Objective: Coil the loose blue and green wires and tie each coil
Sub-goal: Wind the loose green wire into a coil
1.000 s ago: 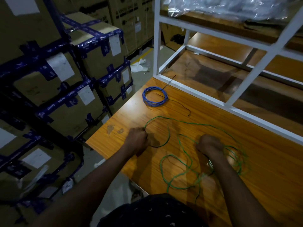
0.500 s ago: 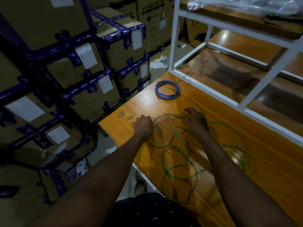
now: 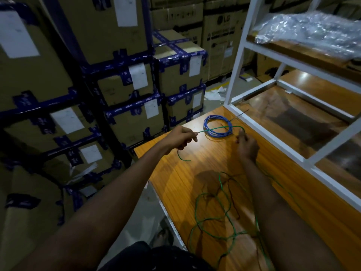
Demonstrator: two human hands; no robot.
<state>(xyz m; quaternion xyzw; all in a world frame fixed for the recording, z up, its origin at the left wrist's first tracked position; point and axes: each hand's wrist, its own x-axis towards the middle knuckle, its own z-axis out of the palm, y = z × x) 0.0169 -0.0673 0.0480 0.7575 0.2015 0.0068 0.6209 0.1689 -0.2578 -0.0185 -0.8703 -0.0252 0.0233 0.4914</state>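
A blue wire coil (image 3: 218,128) lies near the far left corner of the orange wooden table (image 3: 195,173). The green wire (image 3: 213,218) sprawls in loose loops on the table close to me. My left hand (image 3: 180,138) is raised and pinches the green wire near its end, whose short tail hangs below the fist. My right hand (image 3: 247,144) holds the same wire a little farther along. The stretch between both hands runs taut above the blue coil. A thin dark tie lies among the green loops.
Stacked cardboard boxes (image 3: 127,90) with blue tape fill the left side. A white metal shelf frame (image 3: 236,61) stands on the table's far right, with a plastic-wrapped bundle (image 3: 308,30) on its upper shelf. The table's left edge drops to the floor.
Both hands have lifted off the table and moved toward the far end. They now hold a stretch of green wire taut above the blue coil. The camera has tilted up.
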